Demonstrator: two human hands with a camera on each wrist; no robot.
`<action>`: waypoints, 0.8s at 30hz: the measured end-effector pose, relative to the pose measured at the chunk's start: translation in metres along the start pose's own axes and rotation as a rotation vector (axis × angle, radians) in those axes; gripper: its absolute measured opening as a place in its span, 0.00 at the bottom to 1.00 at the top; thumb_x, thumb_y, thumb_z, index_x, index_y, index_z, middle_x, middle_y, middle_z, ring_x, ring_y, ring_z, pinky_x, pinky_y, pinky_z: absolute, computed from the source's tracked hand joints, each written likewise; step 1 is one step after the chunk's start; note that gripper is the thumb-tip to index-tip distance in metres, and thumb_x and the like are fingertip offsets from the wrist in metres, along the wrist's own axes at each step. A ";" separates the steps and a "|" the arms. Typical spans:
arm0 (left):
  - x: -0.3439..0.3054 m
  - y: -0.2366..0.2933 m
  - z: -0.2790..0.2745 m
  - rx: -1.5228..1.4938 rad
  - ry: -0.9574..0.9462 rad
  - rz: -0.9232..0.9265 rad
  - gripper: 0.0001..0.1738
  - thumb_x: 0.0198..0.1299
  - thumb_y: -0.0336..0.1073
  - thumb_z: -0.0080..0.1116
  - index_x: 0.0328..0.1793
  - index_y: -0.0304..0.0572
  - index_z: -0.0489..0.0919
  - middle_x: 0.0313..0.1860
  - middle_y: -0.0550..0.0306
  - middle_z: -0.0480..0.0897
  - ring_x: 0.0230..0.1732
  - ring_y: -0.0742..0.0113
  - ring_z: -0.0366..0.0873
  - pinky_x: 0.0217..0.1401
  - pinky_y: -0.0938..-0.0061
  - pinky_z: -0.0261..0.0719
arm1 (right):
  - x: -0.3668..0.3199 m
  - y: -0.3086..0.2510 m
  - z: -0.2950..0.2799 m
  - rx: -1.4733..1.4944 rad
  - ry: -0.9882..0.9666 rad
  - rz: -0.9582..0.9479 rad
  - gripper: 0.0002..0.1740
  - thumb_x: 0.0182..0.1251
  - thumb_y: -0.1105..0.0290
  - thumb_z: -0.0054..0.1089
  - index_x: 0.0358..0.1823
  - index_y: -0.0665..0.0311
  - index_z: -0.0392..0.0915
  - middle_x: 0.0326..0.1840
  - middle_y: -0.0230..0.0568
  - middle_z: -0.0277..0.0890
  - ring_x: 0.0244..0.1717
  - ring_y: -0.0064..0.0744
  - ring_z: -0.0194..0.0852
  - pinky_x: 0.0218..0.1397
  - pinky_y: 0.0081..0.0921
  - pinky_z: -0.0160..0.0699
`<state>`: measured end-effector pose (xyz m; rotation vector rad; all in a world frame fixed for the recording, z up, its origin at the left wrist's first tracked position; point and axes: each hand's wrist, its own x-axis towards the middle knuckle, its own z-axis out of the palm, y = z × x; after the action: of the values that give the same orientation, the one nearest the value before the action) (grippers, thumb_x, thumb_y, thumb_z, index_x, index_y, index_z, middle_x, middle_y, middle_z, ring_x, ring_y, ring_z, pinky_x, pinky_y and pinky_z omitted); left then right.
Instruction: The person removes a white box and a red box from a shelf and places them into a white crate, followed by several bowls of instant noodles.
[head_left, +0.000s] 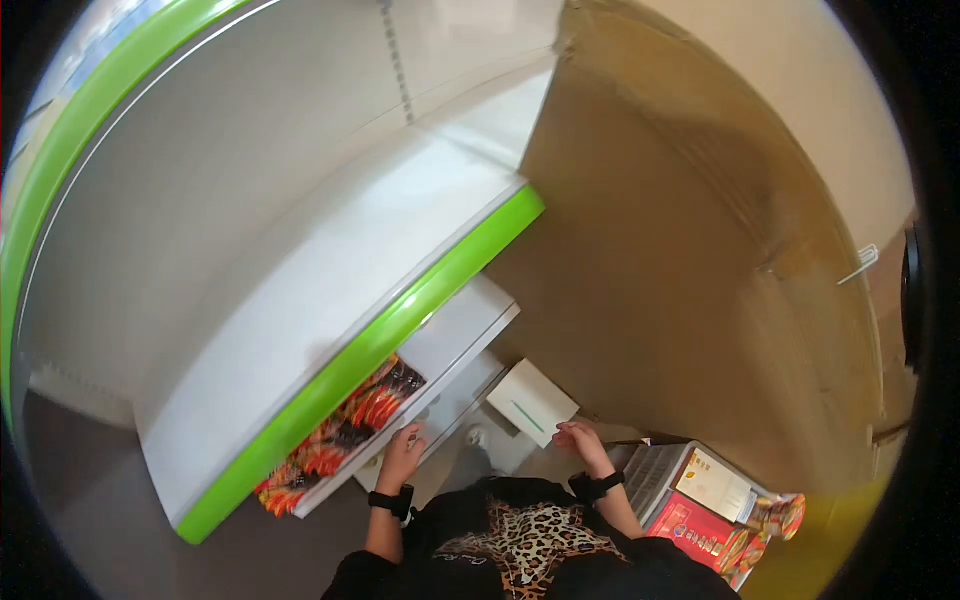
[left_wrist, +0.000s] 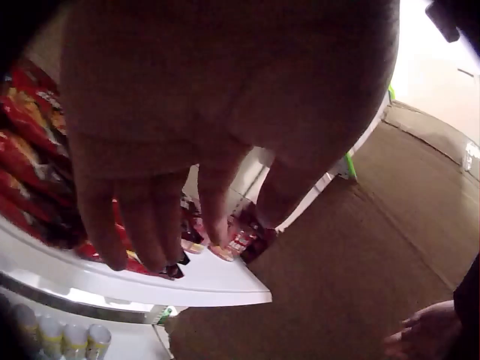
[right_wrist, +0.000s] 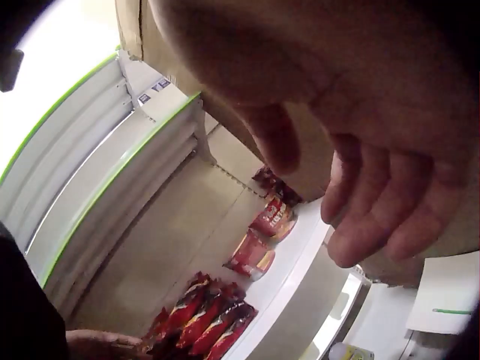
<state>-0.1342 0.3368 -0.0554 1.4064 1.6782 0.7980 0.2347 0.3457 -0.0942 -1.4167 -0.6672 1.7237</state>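
Observation:
The left hand (head_left: 403,458) is in front of the lower shelf, beside red and black packets (head_left: 340,425). In the left wrist view the left hand (left_wrist: 172,127) hangs over red packets (left_wrist: 34,150) on a white shelf, fingers loosely bent, holding nothing visible. The right hand (head_left: 585,447) is near a white box with a green line (head_left: 533,402), apart from the shelf. Its fingers are relaxed and slightly curled in the right wrist view, where the right hand (right_wrist: 352,112) holds nothing. Red tubs (right_wrist: 251,255) stand beyond the packets on the shelf.
A green-edged white shelf (head_left: 330,280) spans the left, above the packets. Brown board (head_left: 660,250) stands at the right. A crate (head_left: 650,470) at the lower right holds a red box (head_left: 690,527) and a cream box (head_left: 713,484). Cans (left_wrist: 73,339) stand on a lower shelf.

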 end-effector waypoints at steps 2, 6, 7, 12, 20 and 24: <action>0.048 -0.001 0.003 -0.189 -0.072 0.104 0.18 0.56 0.35 0.52 0.52 0.37 0.71 0.46 0.50 0.76 0.44 0.63 0.74 0.48 0.72 0.71 | -0.004 -0.021 0.013 0.011 0.040 -0.001 0.16 0.60 0.64 0.49 0.44 0.69 0.71 0.35 0.44 0.77 0.34 0.32 0.75 0.39 0.24 0.72; 0.122 0.039 0.011 -0.392 -0.152 -0.031 0.22 0.58 0.34 0.51 0.59 0.38 0.66 0.52 0.48 0.72 0.54 0.64 0.68 0.55 0.73 0.65 | 0.014 -0.054 0.047 -0.108 0.090 0.068 0.16 0.63 0.61 0.45 0.43 0.64 0.72 0.37 0.37 0.76 0.35 0.26 0.74 0.36 0.20 0.70; 0.135 0.047 0.013 -0.374 -0.171 -0.029 0.22 0.58 0.34 0.51 0.59 0.38 0.66 0.52 0.48 0.72 0.54 0.64 0.68 0.55 0.73 0.65 | 0.025 -0.061 0.059 -0.126 0.034 0.051 0.16 0.63 0.60 0.44 0.44 0.63 0.72 0.37 0.35 0.76 0.36 0.24 0.74 0.36 0.20 0.68; 0.195 0.013 0.021 -0.681 -0.060 -0.357 0.32 0.57 0.49 0.49 0.65 0.45 0.58 0.60 0.51 0.62 0.65 0.60 0.54 0.64 0.62 0.52 | 0.091 -0.084 0.124 -0.169 -0.170 0.032 0.15 0.61 0.59 0.46 0.44 0.59 0.72 0.36 0.32 0.74 0.36 0.21 0.71 0.37 0.19 0.66; 0.214 -0.041 0.027 -0.680 -0.020 -0.469 0.31 0.58 0.49 0.48 0.65 0.45 0.58 0.61 0.52 0.61 0.65 0.61 0.54 0.65 0.62 0.51 | 0.174 -0.098 0.213 -0.301 -0.309 0.015 0.22 0.54 0.59 0.54 0.47 0.66 0.68 0.37 0.37 0.72 0.38 0.26 0.69 0.40 0.22 0.68; 0.208 -0.047 0.023 -0.669 -0.037 -0.519 0.31 0.58 0.48 0.48 0.65 0.45 0.58 0.61 0.52 0.61 0.65 0.61 0.53 0.65 0.63 0.50 | 0.240 -0.039 0.241 -0.177 -0.307 -0.220 0.28 0.49 0.66 0.57 0.52 0.72 0.64 0.44 0.48 0.70 0.50 0.37 0.65 0.51 0.24 0.65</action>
<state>-0.1524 0.5316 -0.1425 0.4957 1.4503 0.8984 -0.0038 0.5870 -0.1381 -1.1511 -1.1238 1.7534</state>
